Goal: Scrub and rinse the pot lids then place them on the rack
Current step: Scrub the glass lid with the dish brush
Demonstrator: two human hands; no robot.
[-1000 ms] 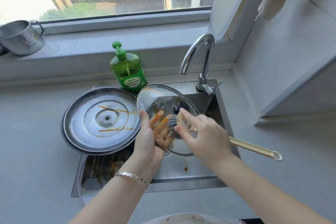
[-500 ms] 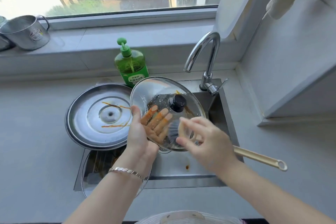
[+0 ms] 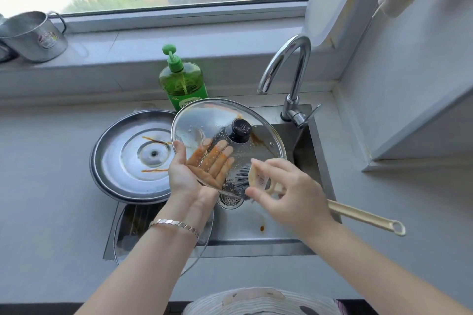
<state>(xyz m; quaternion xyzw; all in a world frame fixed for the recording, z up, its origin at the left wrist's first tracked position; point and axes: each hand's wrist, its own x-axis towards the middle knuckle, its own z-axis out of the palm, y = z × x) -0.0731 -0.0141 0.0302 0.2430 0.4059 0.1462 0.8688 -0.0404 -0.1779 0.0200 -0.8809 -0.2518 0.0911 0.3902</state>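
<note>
While the left hand (image 3: 189, 181) cradles the round glass pot lid (image 3: 217, 120), thumb on its rim, the right hand (image 3: 289, 194) grips the cream long-handled brush (image 3: 358, 216), bristles just beyond the left palm: scrubbing. Next, probably, strokes toward the brown streak (image 3: 256, 138) by the black knob (image 3: 240, 130).
</note>
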